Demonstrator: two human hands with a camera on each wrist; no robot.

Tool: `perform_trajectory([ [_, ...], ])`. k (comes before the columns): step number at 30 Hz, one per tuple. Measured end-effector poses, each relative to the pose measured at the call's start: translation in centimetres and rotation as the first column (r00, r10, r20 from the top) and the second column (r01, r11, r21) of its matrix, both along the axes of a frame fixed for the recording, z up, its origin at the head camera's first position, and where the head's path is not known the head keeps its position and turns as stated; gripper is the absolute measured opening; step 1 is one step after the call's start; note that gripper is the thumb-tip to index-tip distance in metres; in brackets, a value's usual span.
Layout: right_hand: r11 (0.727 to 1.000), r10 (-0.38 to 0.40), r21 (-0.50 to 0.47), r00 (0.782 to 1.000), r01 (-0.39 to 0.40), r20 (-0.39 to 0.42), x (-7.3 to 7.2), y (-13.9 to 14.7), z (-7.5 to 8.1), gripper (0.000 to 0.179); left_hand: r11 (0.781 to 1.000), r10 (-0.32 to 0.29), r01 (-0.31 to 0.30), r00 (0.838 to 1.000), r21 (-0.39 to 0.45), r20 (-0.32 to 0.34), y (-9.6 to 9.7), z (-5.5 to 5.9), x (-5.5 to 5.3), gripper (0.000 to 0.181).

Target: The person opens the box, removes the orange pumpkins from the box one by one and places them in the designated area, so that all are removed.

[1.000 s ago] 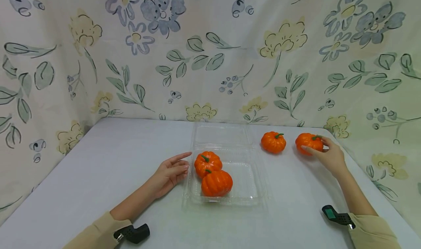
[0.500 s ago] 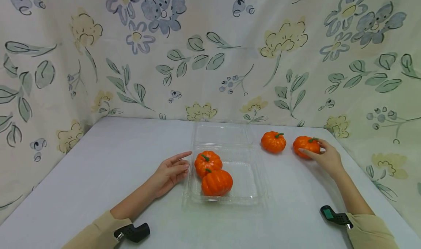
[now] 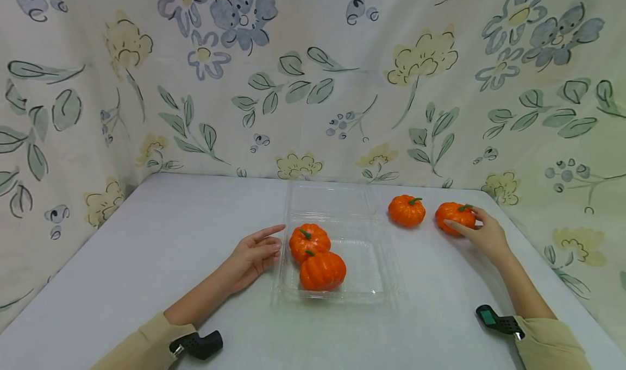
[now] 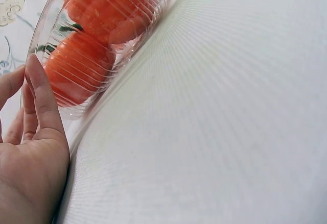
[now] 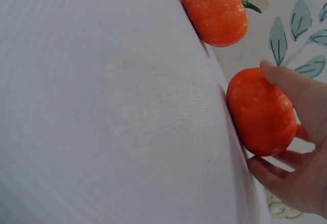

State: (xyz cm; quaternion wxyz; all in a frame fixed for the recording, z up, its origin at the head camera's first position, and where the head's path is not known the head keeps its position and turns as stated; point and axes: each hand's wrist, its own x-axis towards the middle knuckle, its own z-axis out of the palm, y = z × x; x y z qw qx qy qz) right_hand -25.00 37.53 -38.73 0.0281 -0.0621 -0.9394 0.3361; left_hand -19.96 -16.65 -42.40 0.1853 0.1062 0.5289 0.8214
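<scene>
At the far right of the table my right hand (image 3: 490, 236) grips a small orange pumpkin (image 3: 455, 219) with a green stem, thumb on one side and fingers on the other. In the right wrist view that pumpkin (image 5: 260, 113) sits close over the white surface. My left hand (image 3: 250, 262) lies beside a clear plastic clamshell box (image 3: 364, 267), its fairly straight fingertips right at the left rim. Inside the box, toward its left side, two orange pumpkins sit against each other, one at the back (image 3: 310, 243) and one in front (image 3: 323, 272).
Another orange pumpkin (image 3: 406, 211) stands on the white table (image 3: 205, 207), between the box and my right hand. The box's clear lid (image 3: 330, 200) lies folded back behind it. A floral curtain (image 3: 303, 125) hangs along the table's back edge.
My right hand has shifted slightly left and toward me with the pumpkin, then stays still over the last half second. The left hand and the box have not moved.
</scene>
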Motion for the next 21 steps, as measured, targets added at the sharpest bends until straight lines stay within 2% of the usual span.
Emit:
perform_trajectory([
  [13, 1.0, 0.003, 0.016, 1.0, -0.003, 0.005, -0.23, 0.22, -0.17, 0.094, 1.0, 0.005, -0.005, 1.0, 0.0, 0.0, 0.08, -0.14, -0.03, 0.053],
  [21, 1.0, 0.008, 0.012, 0.999, -0.008, -0.033, -0.2, 0.41, 0.26, 0.092, 1.0, -0.002, 0.002, 1.0, 0.019, -0.006, 0.03, -0.12, -0.06, 0.055],
])
